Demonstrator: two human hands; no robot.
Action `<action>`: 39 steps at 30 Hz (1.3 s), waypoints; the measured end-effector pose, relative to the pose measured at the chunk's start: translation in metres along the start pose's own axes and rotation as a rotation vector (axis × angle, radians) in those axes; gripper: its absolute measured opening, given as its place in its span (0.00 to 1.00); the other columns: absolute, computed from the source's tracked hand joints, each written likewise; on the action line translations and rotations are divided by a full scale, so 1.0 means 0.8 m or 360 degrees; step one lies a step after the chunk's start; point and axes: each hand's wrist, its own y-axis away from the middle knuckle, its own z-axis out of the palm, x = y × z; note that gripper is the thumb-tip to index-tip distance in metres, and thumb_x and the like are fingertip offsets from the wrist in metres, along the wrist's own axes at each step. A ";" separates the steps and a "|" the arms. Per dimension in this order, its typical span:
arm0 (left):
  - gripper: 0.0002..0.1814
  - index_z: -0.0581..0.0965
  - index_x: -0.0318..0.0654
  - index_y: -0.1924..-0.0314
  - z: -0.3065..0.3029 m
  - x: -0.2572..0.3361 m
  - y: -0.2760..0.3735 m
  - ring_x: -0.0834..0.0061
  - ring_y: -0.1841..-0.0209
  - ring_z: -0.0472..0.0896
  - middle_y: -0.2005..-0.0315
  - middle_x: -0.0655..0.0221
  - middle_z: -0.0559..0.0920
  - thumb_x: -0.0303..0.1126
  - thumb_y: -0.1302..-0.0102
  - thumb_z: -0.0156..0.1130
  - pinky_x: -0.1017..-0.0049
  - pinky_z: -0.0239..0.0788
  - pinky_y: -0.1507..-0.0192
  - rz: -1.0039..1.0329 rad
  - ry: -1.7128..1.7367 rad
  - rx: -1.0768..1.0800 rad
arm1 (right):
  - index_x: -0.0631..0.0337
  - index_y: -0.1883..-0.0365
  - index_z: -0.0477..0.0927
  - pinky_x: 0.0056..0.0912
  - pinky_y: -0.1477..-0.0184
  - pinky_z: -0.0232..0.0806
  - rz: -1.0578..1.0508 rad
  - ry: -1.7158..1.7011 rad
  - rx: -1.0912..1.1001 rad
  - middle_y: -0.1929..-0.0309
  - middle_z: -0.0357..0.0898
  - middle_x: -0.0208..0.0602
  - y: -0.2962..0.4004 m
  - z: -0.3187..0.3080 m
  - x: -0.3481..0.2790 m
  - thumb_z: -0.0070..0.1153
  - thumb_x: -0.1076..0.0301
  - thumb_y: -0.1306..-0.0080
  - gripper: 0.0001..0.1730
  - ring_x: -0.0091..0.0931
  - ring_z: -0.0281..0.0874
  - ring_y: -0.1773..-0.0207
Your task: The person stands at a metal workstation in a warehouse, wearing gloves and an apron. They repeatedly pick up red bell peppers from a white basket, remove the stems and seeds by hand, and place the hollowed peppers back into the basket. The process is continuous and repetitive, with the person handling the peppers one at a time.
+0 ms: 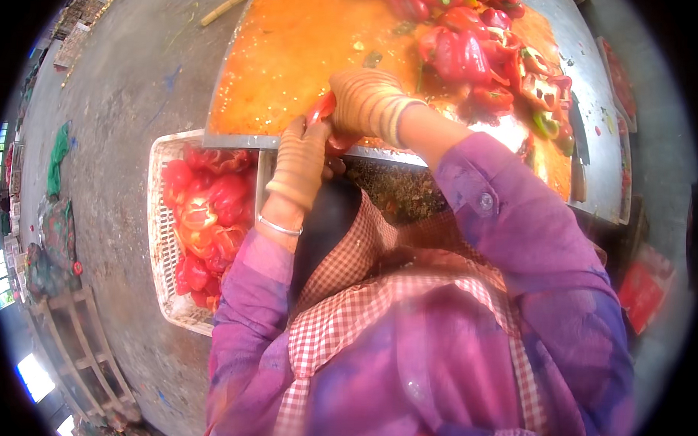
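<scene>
Both of my hands wear striped, tan knit gloves and meet at the near edge of a metal-rimmed work table [274,60] with a wet orange top. My left hand [302,159] grips a piece of red bell pepper [323,108] from the near side. Over the same pepper, my right hand [367,100] is bent down with its fingers mostly hidden; whether it holds a tool cannot be seen. Farther right on the table lies a heap of red bell peppers [458,54], several of them cut open.
A white plastic crate [159,234] filled with red pepper pieces [205,213] stands left of my legs. Wooden pallets [85,353] and a green cloth [57,159] lie on the concrete floor [118,221]. A bamboo stick [226,6] rests beyond the table's left edge.
</scene>
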 end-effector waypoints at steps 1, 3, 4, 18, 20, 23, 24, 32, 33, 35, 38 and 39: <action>0.15 0.73 0.36 0.52 -0.001 -0.001 0.006 0.71 0.85 0.77 0.74 0.62 0.80 0.39 0.32 0.53 0.75 0.63 0.84 0.0019 -0.0029 0.0005 | 0.66 0.57 0.86 0.39 0.50 0.75 0.0069 -0.0101 -0.0020 0.58 0.86 0.52 0.000 0.008 0.003 0.70 0.48 0.50 0.31 0.41 0.85 0.50; 0.16 0.74 0.35 0.52 -0.004 0.002 0.017 0.73 0.85 0.76 0.73 0.63 0.81 0.40 0.32 0.54 0.78 0.63 0.85 0.0066 -0.0071 0.0011 | 0.67 0.57 0.86 0.38 0.50 0.75 0.0119 -0.0439 0.0202 0.59 0.85 0.55 0.010 0.030 0.010 0.69 0.49 0.50 0.31 0.42 0.85 0.51; 0.17 0.75 0.35 0.52 -0.005 0.007 0.027 0.74 0.86 0.76 0.73 0.63 0.81 0.41 0.32 0.54 0.80 0.62 0.86 0.0094 -0.0084 0.0013 | 0.67 0.57 0.86 0.38 0.50 0.75 0.0141 -0.0608 0.0311 0.59 0.85 0.56 0.018 0.039 0.013 0.69 0.49 0.50 0.31 0.42 0.85 0.52; 0.11 0.79 0.37 0.56 0.001 0.017 0.139 0.79 0.77 0.77 0.72 0.71 0.80 0.34 0.32 0.55 0.77 0.67 0.78 0.0098 0.0432 -0.0506 | 0.70 0.46 0.77 0.29 0.49 0.72 -0.0585 -0.3120 0.0382 0.59 0.82 0.37 0.188 0.100 0.046 0.58 0.68 0.34 0.21 0.26 0.80 0.56; 0.10 0.78 0.36 0.56 0.033 0.035 0.167 0.79 0.78 0.76 0.72 0.70 0.80 0.32 0.32 0.55 0.77 0.67 0.77 0.0116 0.0592 -0.0367 | 0.69 0.45 0.76 0.28 0.52 0.73 -0.0505 -0.2917 0.0678 0.60 0.82 0.37 0.214 0.102 0.066 0.61 0.66 0.36 0.23 0.27 0.81 0.58; 0.10 0.77 0.33 0.55 0.021 -0.005 0.151 0.80 0.70 0.78 0.70 0.70 0.79 0.30 0.31 0.54 0.76 0.71 0.70 0.0627 -0.0033 -0.0489 | 0.65 0.46 0.78 0.26 0.59 0.75 -0.0145 -0.2131 0.1452 0.61 0.82 0.39 0.260 0.115 0.105 0.66 0.61 0.36 0.24 0.27 0.82 0.61; 0.09 0.77 0.32 0.55 0.029 0.003 0.168 0.80 0.67 0.77 0.70 0.70 0.79 0.29 0.31 0.55 0.76 0.71 0.66 0.0502 0.0042 -0.0476 | 0.62 0.47 0.79 0.25 0.59 0.75 -0.0002 -0.1701 0.1758 0.60 0.82 0.39 0.275 0.124 0.128 0.65 0.60 0.35 0.22 0.27 0.81 0.62; 0.09 0.76 0.31 0.54 0.058 -0.011 0.194 0.76 0.63 0.76 0.66 0.64 0.81 0.26 0.33 0.56 0.74 0.70 0.56 0.0989 -0.0234 -0.0159 | 0.56 0.46 0.80 0.36 0.52 0.76 0.1234 0.0151 0.1288 0.53 0.82 0.43 0.451 0.143 0.226 0.60 0.70 0.35 0.18 0.34 0.82 0.53; 0.11 0.76 0.32 0.51 0.064 -0.020 0.189 0.74 0.61 0.78 0.63 0.61 0.82 0.24 0.33 0.56 0.73 0.71 0.54 0.1031 -0.0160 -0.0173 | 0.55 0.45 0.80 0.36 0.53 0.76 0.0942 -0.0117 0.1518 0.56 0.83 0.44 0.446 0.148 0.213 0.60 0.71 0.35 0.19 0.35 0.83 0.56; 0.13 0.75 0.32 0.50 0.072 -0.028 0.193 0.72 0.60 0.79 0.61 0.60 0.82 0.25 0.33 0.56 0.72 0.71 0.53 0.1218 -0.0286 -0.0188 | 0.56 0.46 0.80 0.36 0.56 0.76 0.0302 -0.0402 0.1661 0.59 0.84 0.45 0.415 0.139 0.156 0.60 0.72 0.35 0.18 0.35 0.84 0.60; 0.16 0.74 0.32 0.47 0.072 -0.033 0.202 0.66 0.59 0.81 0.60 0.56 0.82 0.26 0.34 0.57 0.70 0.72 0.53 0.1519 -0.0558 -0.0074 | 0.59 0.50 0.81 0.40 0.53 0.73 -0.0122 -0.0466 0.1134 0.59 0.84 0.49 0.365 0.104 0.037 0.57 0.70 0.35 0.15 0.43 0.83 0.56; 0.16 0.74 0.32 0.47 0.073 -0.033 0.205 0.65 0.59 0.81 0.60 0.55 0.82 0.27 0.34 0.57 0.69 0.72 0.53 0.1639 -0.0631 -0.0037 | 0.60 0.55 0.78 0.50 0.55 0.72 -0.0230 -0.0336 0.0942 0.60 0.84 0.50 0.337 0.112 0.036 0.53 0.63 0.32 0.12 0.45 0.82 0.55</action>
